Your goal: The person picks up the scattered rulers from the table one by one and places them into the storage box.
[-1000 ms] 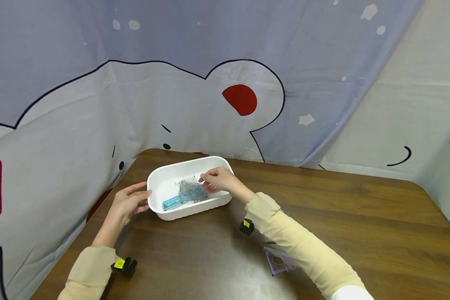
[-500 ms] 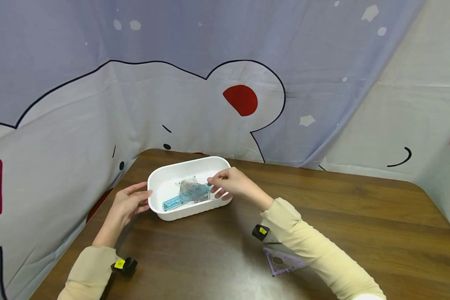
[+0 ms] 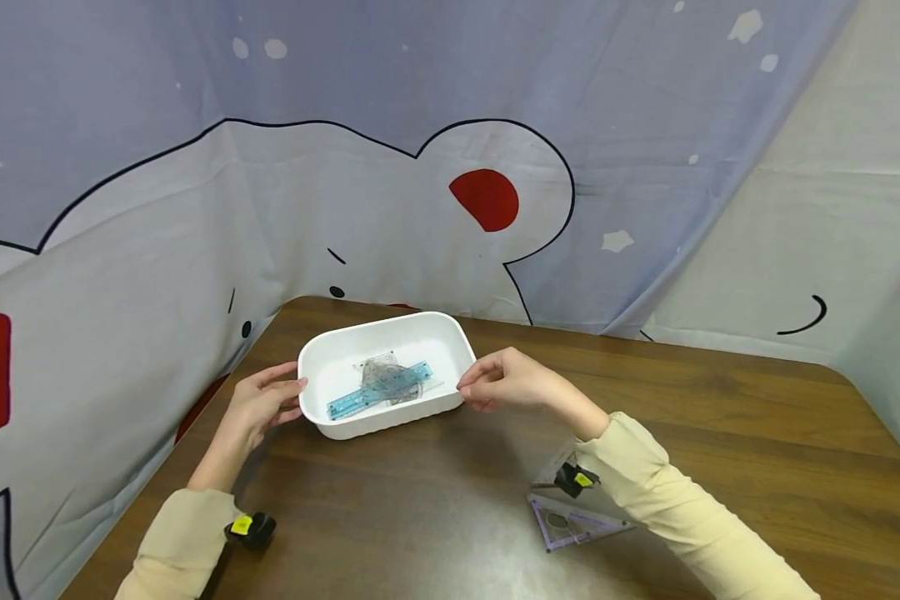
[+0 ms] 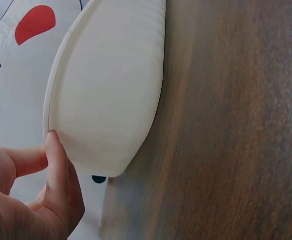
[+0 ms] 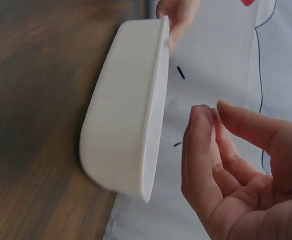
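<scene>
A white plastic bin point(image 3: 390, 422) stands on the table. My left hand point(image 3: 261, 405) holds its left end, with the thumb and fingers at the rim, as the left wrist view shows on the bin's wall point(image 4: 106, 90). Inside lie a blue ruler point(image 3: 347, 404) and overlapping clear drawing pieces point(image 3: 381, 373), hard to tell apart. Just beyond the front right corner is my right hand point(image 3: 513, 379). In the right wrist view its fingers are loosely bent, thumb near the index finger, and I see nothing between them.
A purple-edged set square point(image 3: 581, 525) lies on the brown table point(image 3: 390, 517), near my right forearm. Behind it is a clear triangular piece point(image 3: 549, 473), partly hidden by the wrist camera point(image 3: 574, 480). A patterned curtain point(image 3: 390, 217) hangs beyond the table.
My right hand has moved out of the bin to the right and towards me, uncovering the right end of the blue ruler. The left hand has stayed at the bin's left rim.
</scene>
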Tool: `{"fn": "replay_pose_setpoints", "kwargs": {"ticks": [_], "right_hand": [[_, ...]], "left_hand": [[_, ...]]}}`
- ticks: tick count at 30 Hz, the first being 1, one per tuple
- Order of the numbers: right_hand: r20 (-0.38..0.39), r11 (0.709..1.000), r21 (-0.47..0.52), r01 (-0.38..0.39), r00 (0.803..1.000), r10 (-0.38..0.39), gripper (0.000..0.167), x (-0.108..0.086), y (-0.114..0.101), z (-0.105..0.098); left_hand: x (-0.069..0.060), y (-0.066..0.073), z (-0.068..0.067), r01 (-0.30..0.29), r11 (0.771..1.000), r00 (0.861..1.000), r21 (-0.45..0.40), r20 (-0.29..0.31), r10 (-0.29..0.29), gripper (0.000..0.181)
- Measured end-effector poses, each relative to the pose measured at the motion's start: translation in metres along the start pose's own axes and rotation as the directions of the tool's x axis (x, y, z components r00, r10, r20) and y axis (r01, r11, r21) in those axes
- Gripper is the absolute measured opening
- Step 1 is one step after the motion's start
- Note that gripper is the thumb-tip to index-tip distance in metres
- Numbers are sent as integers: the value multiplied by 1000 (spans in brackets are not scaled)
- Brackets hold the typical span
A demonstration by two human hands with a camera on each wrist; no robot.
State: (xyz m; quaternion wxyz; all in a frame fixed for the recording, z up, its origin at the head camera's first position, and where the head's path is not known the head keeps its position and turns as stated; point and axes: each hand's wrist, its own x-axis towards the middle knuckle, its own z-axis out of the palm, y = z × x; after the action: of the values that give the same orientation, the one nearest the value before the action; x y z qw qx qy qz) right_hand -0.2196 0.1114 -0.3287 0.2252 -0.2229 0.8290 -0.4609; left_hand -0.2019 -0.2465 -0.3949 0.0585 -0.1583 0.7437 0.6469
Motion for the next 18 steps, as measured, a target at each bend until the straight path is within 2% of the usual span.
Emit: {"fn": "replay_pose_setpoints", "kwargs": {"ticks": [5, 10, 18], "right_hand": [[47, 999, -34, -21, 999, 22, 28, -14, 15, -13], [111, 999, -42, -34, 993, 39, 40, -26, 28, -22], [117, 998, -13, -59, 991, 60, 48, -41, 47, -30]], "left_hand": [[1, 0, 1, 4, 1000, 1000, 2, -4, -4, 64], [2, 0, 1, 7, 1000, 1000, -7, -10, -7, 64], [2, 0, 0, 16, 1000, 1000, -15, -10, -16, 64]]}}
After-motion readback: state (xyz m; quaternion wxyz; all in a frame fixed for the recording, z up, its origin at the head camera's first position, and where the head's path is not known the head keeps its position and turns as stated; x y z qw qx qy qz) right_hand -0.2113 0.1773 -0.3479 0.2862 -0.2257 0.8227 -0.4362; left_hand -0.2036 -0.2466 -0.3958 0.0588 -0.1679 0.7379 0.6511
